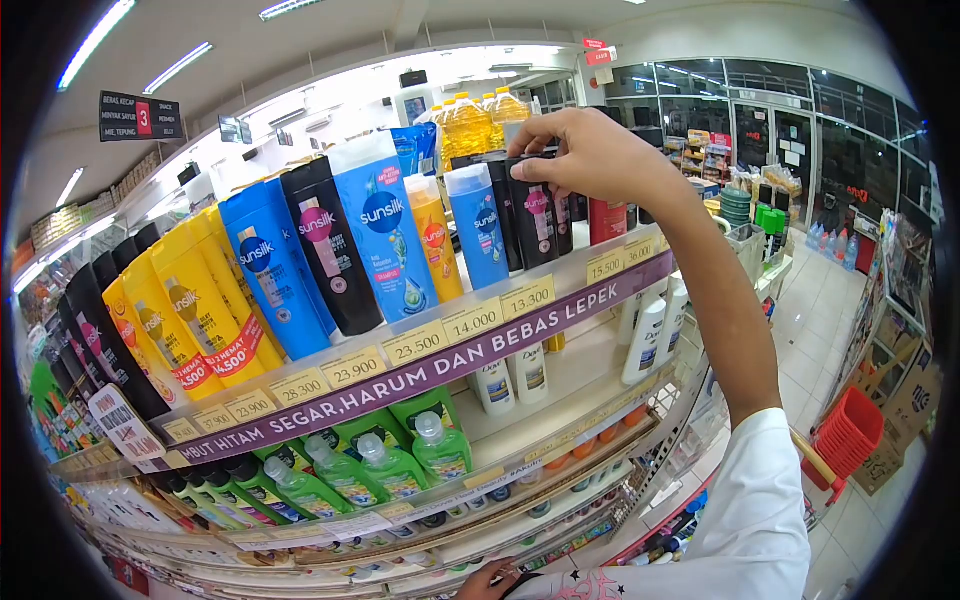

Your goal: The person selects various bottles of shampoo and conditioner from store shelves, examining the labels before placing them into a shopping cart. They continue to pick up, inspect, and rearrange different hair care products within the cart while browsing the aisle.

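Observation:
My right hand (575, 150) reaches over the top shelf, its thumb and fingers closed around the cap of a small black Sunsilk shampoo bottle (537, 212). The bottle stands upright near the shelf's front edge, with more black bottles behind and beside it. To its left are a small blue Sunsilk bottle (478, 228) and an orange one (433, 240). A red bottle (606, 220) stands on its right, below my wrist. Low at the bottom edge, only part of my left hand (488, 580) shows, and its fingers are mostly hidden.
Larger blue (380, 230), black (332, 250) and yellow bottles (195, 305) line the shelf leftward, above a price-tag strip (420, 345). Below stand white Dove bottles (530, 373) and green pump bottles (385, 468). Red baskets (845, 430) are stacked on the aisle floor at right.

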### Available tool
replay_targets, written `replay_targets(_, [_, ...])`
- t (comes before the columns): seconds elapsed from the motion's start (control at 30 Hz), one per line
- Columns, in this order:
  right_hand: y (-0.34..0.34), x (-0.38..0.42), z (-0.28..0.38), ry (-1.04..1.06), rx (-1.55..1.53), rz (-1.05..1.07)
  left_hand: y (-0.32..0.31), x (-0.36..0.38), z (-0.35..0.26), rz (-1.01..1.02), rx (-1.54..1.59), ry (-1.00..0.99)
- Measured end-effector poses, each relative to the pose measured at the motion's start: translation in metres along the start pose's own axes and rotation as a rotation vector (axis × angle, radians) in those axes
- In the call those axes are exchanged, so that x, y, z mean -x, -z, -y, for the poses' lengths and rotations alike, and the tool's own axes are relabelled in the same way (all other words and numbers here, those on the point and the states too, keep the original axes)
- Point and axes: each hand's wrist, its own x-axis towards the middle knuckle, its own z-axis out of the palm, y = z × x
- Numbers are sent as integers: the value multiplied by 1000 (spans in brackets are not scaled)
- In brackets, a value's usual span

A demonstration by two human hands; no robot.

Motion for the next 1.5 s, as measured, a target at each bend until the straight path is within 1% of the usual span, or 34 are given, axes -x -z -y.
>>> replay_targets(0.1, [1, 1, 0, 16, -28, -5, 0, -3, 3, 19, 37, -3])
replay_targets(0.2, [2, 1, 3, -35, -58, 13, -2, -4, 10, 24, 53, -16])
replay_targets(0.33, [-1, 1, 0, 1, -57, -16, -1, -5, 10, 13, 30, 7])
replay_targets(0.4, [-1, -1, -2, 15, -61, -22, -2, -7, 16, -26, -74, -68])
replay_targets(0.43, [-1, -3, -6, 26, -56, 5, -2, -10, 22, -27, -74, -67])
replay_targets(0.5, [1, -4, -8, 37, -51, 30, -2, -13, 32, -28, -52, -128])
replay_targets(0.67, [5, -5, -9, 38, -118, 77, -2, -14, 37, -55, -75, -125])
replay_targets(0.87, [5, -3, -14, 79, -257, 38, -6, -13, 41, -91, -38, -86])
replay_targets(1.03, [7, -6, -16, 85, -223, 58, -4, -10, 32, -112, -97, -82])
replay_targets(1.1, [8, -8, -16, 86, -203, 72, -4, -10, 34, -118, -113, -129])
replay_targets(1.17, [9, -9, -15, 94, -167, 119, -4, -13, 39, -112, -101, -136])
replay_targets(1.33, [11, -11, -18, 130, -190, 135, -5, -15, 45, -113, -81, -152])
replay_targets(1.43, [10, -11, -17, 112, -180, 129, -4, -15, 42, -89, -104, -135])
replay_targets(1.5, [10, -9, -16, 98, -165, 121, -4, -15, 44, -71, -21, -80])
